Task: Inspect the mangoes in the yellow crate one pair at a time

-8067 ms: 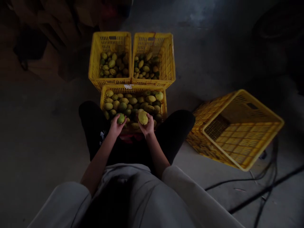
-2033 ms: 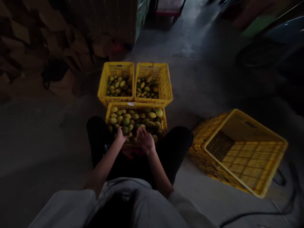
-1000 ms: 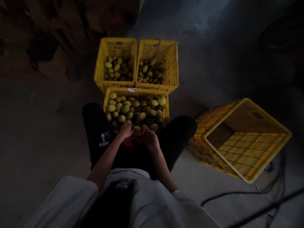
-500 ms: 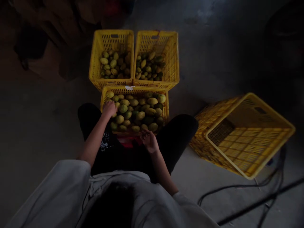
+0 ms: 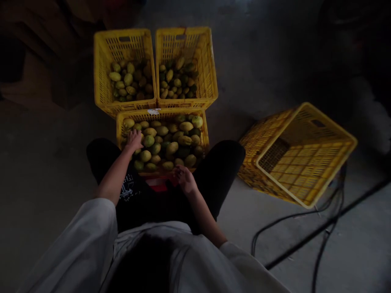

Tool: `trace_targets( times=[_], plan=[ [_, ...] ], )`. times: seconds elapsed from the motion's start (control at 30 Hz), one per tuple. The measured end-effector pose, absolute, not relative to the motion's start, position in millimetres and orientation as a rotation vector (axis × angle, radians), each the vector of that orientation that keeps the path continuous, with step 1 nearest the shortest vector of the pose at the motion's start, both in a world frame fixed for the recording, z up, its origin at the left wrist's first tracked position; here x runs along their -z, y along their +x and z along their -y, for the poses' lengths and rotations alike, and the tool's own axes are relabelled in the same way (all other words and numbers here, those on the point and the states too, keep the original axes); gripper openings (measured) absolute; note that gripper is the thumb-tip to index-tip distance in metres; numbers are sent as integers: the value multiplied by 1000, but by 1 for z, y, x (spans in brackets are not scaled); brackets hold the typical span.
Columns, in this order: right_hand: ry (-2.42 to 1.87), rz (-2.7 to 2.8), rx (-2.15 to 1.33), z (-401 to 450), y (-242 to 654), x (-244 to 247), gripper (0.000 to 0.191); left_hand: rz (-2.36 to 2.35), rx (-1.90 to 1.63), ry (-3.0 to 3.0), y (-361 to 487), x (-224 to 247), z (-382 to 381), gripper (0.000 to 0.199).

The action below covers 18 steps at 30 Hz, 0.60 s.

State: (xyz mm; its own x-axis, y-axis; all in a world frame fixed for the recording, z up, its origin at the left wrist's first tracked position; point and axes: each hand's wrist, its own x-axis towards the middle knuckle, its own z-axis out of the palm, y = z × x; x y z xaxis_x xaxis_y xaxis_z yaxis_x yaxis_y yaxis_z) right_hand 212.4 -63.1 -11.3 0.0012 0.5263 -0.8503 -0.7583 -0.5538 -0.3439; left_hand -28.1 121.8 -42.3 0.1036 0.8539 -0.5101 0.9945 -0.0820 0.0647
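Between my knees stands a yellow plastic crate (image 5: 206, 142) holding many oval, yellow-green fruits (image 5: 161, 130); their exact kind is hard to tell in the dim light. My left hand (image 5: 134, 141) is over the fruits at the crate's left side, fingers spread and touching or just above them. No fruit shows in its grasp. Close to the crate's front edge is my right hand (image 5: 185, 181), palm turned partly up. Its fingers are loosely curled and apart, with nothing visible in them.
Behind the crate stand a left yellow crate (image 5: 97, 69) and a right yellow crate (image 5: 210, 69), both part-filled with similar fruits. A tilted yellow crate (image 5: 305, 205) lies on the floor at right, near black cables (image 5: 320, 232). Something red (image 5: 157, 185) shows under the front crate.
My left hand's fingers have spread from a more closed shape, staying at the crate's left side. My right hand has barely moved. The whole view has shifted, moving the crates leftward.
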Motion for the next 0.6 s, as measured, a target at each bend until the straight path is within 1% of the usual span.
trace_targets(
  times=[0.13, 0.3, 0.47, 0.5, 0.53, 0.6],
  plan=[
    [-1374, -337, -1734, 57, 212, 17, 10, -1853, 332, 1864, -26, 36, -124, 83],
    [-1325, -319, -1737, 59, 212, 22, 6, -1634, 15, 1835, -32, 29, -130, 73],
    [-1346, -319, -1753, 58, 213, 18, 5, -1561, -176, 1696, -33, 22, -135, 65],
    [-1353, -326, -1753, 57, 213, 17, 6, -1569, -201, 1657, -35, 21, -135, 60],
    [-1360, -338, -1753, 56, 213, 15, 8, -1587, -220, 1625, -37, 19, -136, 52],
    [-1368, -356, -1759, 55, 213, 14, 10, -1677, -225, 1613, -42, 18, -137, 26]
  ],
)
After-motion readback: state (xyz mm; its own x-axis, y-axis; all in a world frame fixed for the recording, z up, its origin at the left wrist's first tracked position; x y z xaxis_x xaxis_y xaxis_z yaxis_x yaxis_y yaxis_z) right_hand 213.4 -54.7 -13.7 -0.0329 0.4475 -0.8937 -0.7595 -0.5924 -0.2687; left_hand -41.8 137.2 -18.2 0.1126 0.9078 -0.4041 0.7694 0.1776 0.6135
